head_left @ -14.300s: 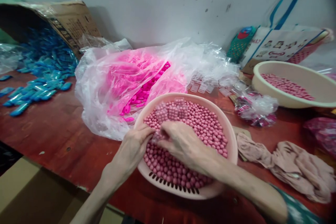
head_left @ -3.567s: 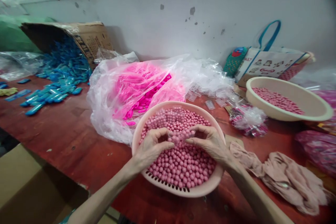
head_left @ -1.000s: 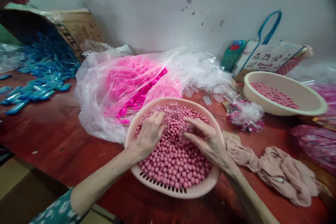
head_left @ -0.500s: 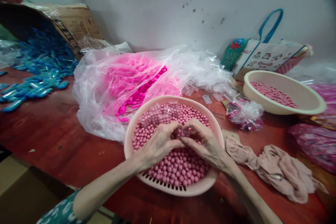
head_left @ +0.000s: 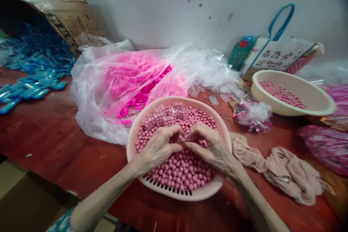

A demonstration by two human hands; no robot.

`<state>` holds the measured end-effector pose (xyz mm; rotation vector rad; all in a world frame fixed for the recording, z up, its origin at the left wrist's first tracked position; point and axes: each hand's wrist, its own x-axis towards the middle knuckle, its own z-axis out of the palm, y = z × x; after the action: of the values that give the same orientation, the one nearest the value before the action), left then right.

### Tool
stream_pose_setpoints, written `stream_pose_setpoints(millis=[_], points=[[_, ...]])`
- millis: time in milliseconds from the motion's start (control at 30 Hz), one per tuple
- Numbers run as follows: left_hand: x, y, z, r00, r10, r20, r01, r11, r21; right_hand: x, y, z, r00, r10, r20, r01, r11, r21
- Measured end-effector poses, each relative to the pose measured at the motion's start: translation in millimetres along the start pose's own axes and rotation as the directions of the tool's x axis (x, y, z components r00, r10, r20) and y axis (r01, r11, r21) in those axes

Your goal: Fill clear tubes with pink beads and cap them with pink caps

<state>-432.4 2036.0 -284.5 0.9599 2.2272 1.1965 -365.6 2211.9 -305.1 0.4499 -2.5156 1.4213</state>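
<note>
Pink beads (head_left: 182,175) fill a pale pink basket (head_left: 187,196) on the red table. Over the beads, my left hand (head_left: 160,145) has its thumb and fingers curled around something small that I cannot make out. My right hand (head_left: 210,145) faces it in a similar pinch, the fingertips of both hands nearly meeting. What lies between them is see-through or pinkish and mostly hidden. Small clear plastic pieces (head_left: 165,115) rest on the beads at the basket's far side.
Behind the basket lies a plastic bag (head_left: 92,116) of bright pink pieces, with clear cases (head_left: 213,100) beside it. Blue pieces (head_left: 35,83) spill from a carton (head_left: 73,18) at left. A cream bowl (head_left: 320,107), a cloth (head_left: 293,174) and a tote bag (head_left: 277,56) are at right.
The hands have drawn slightly apart at the knuckles and shifted a little left, fingertips still close. The view has moved slightly, and another person's hand at the upper left has nearly gone from sight.
</note>
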Motion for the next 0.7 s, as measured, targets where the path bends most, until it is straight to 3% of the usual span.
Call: stream_pose_setpoints(millis=[300, 500, 700], points=[[-2.4, -3.1, -3.3, 0.993, -0.021, 0.118, 0.017, 0.999, 0.036, 1.6, -3.7, -2.3, 0.988, 0.024, 0.155, -0.019, 0.999, -0.033], [-2.5, -3.7, -7.9, 0.993, -0.082, 0.088, 0.081, 0.997, 0.015, 1.3, -0.6, -0.8, 0.994, 0.074, 0.076, -0.074, 0.997, -0.006], [-1.0, -6.4, -8.8, 0.988, -0.147, 0.053, 0.156, 0.958, -0.239, 0.3, 2.2, -3.6, 0.994, 0.105, -0.035, -0.103, 0.993, 0.063]])
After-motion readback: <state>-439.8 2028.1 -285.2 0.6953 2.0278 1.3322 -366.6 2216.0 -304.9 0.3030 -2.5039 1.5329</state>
